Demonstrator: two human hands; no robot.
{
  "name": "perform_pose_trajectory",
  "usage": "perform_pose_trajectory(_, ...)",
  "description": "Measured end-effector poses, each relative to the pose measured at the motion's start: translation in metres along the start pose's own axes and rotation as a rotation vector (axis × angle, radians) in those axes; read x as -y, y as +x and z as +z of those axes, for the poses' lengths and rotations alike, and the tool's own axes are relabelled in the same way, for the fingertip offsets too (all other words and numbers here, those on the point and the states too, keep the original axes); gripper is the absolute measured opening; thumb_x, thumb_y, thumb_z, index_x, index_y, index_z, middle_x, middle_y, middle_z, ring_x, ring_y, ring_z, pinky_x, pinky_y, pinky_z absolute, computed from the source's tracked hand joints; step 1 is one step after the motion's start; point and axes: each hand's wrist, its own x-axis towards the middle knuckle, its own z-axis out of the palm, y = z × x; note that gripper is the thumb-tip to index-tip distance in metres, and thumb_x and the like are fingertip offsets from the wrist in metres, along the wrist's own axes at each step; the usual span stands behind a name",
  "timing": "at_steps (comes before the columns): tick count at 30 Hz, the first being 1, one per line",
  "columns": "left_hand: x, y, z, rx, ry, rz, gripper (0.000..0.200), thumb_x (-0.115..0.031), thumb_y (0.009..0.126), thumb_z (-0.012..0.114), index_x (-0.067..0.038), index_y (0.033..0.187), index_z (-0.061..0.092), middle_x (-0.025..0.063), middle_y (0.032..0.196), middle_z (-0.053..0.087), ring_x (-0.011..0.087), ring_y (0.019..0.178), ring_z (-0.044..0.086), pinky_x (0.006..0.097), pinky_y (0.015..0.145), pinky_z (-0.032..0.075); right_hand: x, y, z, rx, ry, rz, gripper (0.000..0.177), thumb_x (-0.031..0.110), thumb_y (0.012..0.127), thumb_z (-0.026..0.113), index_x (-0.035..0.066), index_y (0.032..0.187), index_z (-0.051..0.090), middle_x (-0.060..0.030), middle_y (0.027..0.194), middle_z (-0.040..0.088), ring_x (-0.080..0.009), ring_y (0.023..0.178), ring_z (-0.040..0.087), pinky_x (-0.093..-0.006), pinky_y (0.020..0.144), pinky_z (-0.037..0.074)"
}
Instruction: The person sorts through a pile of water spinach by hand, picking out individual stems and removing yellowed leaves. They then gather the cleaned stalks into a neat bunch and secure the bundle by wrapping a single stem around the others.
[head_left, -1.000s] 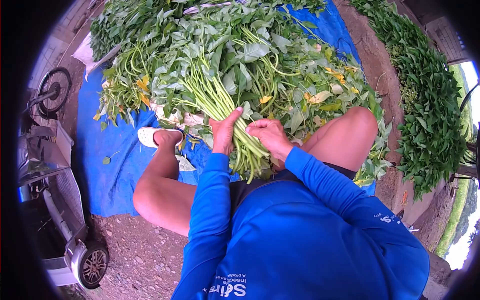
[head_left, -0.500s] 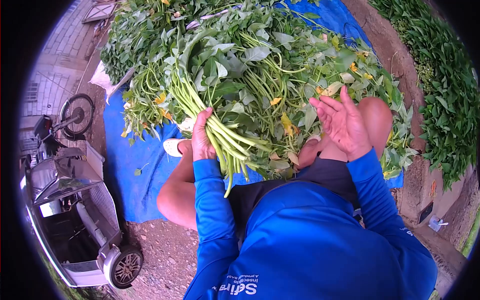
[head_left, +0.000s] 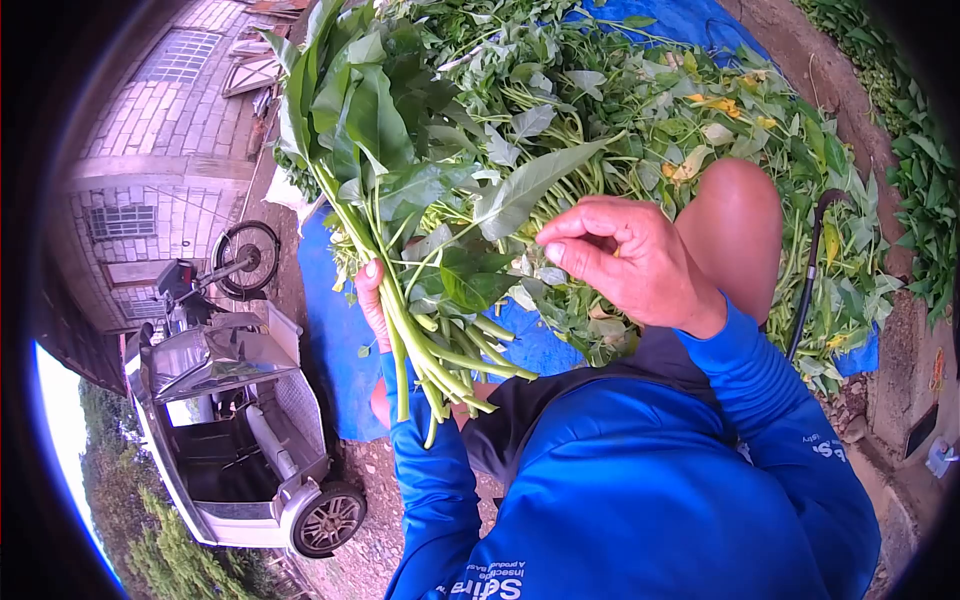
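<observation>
A bunch of water spinach [head_left: 415,340], with long pale green stems and broad arrow-shaped leaves, stands upright in my left hand [head_left: 372,300]. My fingers are closed around its stems, and the cut ends hang below toward my lap. To the right of the bunch is my right hand [head_left: 640,262], its thumb and forefinger drawn together in a pinch. Whether anything is between those fingertips I cannot make out. Close above them, a long leaf [head_left: 545,185] sticks out from the bunch. Beyond both hands lies a heap of loose water spinach [head_left: 630,120].
The heap lies on a blue tarp [head_left: 335,330]. By my right knee a thin dark curved handle [head_left: 808,280] stands up. At left are a motorcycle with a sidecar [head_left: 240,420] and a block wall [head_left: 150,125]. More green plants [head_left: 920,190] line the right side.
My left hand has tilted and raised the bunch closer to me, leaves now up to the left. My right hand has moved left toward the bunch, going from spread fingers to a pinch. The view has shifted.
</observation>
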Motion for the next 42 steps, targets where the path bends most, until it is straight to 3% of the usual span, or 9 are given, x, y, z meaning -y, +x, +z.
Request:
perform_pose_trajectory(11, -0.043, 0.012, 0.044, 0.092, 0.4, -0.018, 0.055, -0.031, 0.089, 0.08, -0.001, 0.132, 0.064, 0.0177, 0.118, 0.075, 0.0324, 0.101, 0.075, 0.0482, 0.088, 0.064, 0.006, -0.021, -0.016, -0.1, 0.118, 0.023, 0.014, 0.006, 0.103, 0.071, -0.003, 0.112, 0.077, -0.0016, 0.092, 0.075, -0.0055, 0.084, 0.064, -0.0247, 0.074, 0.054)
perform_pose_trajectory(16, -0.114, 0.095, 0.04, 0.224, 1.624, 0.378, 0.067, -0.015, 0.073, 0.087, 0.003, 0.132, 0.06, 0.0145, 0.11, 0.076, 0.0296, 0.101, 0.073, 0.0392, 0.094, 0.058, -0.007, -0.021, -0.019, -0.055, -0.007, 0.204, 0.015, 0.008, 0.104, 0.071, -0.001, 0.113, 0.077, -0.0011, 0.094, 0.075, -0.0055, 0.085, 0.063, -0.0251, 0.074, 0.053)
perform_pose_trajectory(21, -0.162, 0.113, 0.094, 0.234, 2.505, 0.25, 0.088, -0.016, 0.065, 0.087, 0.001, 0.145, 0.056, 0.0285, 0.118, 0.075, 0.0401, 0.114, 0.074, 0.0442, 0.098, 0.058, -0.01, -0.021, -0.009, -0.019, -0.238, 0.3, 0.026, 0.016, 0.102, 0.071, -0.005, 0.116, 0.075, -0.0089, 0.097, 0.078, -0.0132, 0.085, 0.069, -0.0315, 0.078, 0.056)
perform_pose_trajectory(25, -0.165, 0.126, 0.133, 0.335, 2.478, -0.221, 0.077, -0.01, 0.063, 0.087, 0.0, 0.137, 0.065, 0.0238, 0.11, 0.077, 0.0343, 0.098, 0.078, 0.0457, 0.085, 0.063, 0.003, -0.012, 0.016, -0.071, -0.59, 0.175, 0.04, 0.02, 0.095, 0.073, -0.005, 0.127, 0.07, -0.0169, 0.106, 0.078, -0.0331, 0.096, 0.075, -0.0449, 0.089, 0.058)
perform_pose_trajectory(28, -0.164, 0.138, 0.155, 0.392, 2.336, -0.486, 0.071, -0.007, 0.064, 0.087, -0.001, 0.132, 0.069, 0.0205, 0.107, 0.078, 0.0302, 0.09, 0.078, 0.0458, 0.077, 0.064, 0.001, 0.02, 0.055, -0.268, -0.71, -0.141, 0.078, 0.025, 0.089, 0.078, -0.007, 0.153, 0.047, -0.0288, 0.146, 0.06, -0.0428, 0.134, 0.059, -0.0477, 0.115, 0.047)
perform_pose_trajectory(30, -0.159, 0.14, 0.168, 0.476, 2.173, -0.602, 0.067, -0.005, 0.067, 0.087, -0.001, 0.132, 0.069, 0.0181, 0.107, 0.079, 0.0293, 0.089, 0.078, 0.0451, 0.076, 0.065, -0.006, 0.055, 0.08, -0.342, -0.8, -0.285, 0.116, 0.037, 0.081, 0.089, 0.002, 0.17, 0.023, -0.0306, 0.169, 0.032, -0.047, 0.158, 0.03, -0.0507, 0.131, 0.027)
perform_pose_trajectory(33, -0.152, 0.127, 0.198, 0.5, 2.113, -0.665, 0.064, -0.005, 0.069, 0.087, -0.001, 0.131, 0.07, 0.0171, 0.108, 0.079, 0.0284, 0.089, 0.078, 0.0446, 0.078, 0.065, -0.025, 0.09, 0.095, -0.336, -1.026, -0.327, 0.142, 0.054, 0.07, 0.095, 0.014, 0.175, 0.009, -0.0287, 0.177, 0.011, -0.0524, 0.163, 0.013, -0.0665, 0.13, 0.016)
perform_pose_trajectory(39, -0.168, 0.14, 0.197, 0.487, 2.05, -0.618, 0.066, -0.009, 0.069, 0.09, 0.003, 0.13, 0.07, 0.0172, 0.109, 0.079, 0.0262, 0.091, 0.078, 0.0431, 0.08, 0.065, -0.069, 0.111, -0.017, -0.178, -1.262, -0.234, 0.147, 0.055, 0.067, 0.097, 0.022, 0.176, 0.004, -0.0277, 0.179, 0.007, -0.0479, 0.166, 0.008, -0.0686, 0.13, 0.012)
perform_pose_trajectory(42, -0.185, 0.161, 0.182, 0.426, 2.071, -0.596, 0.068, -0.011, 0.067, 0.091, 0.002, 0.13, 0.07, 0.0179, 0.11, 0.079, 0.0274, 0.093, 0.078, 0.0436, 0.082, 0.064, -0.069, 0.116, -0.085, -0.048, -1.606, 0.165, 0.123, 0.042, 0.079, 0.092, 0.017, 0.174, 0.018, -0.0273, 0.179, 0.013, -0.0478, 0.166, 0.011, -0.0704, 0.129, 0.017)
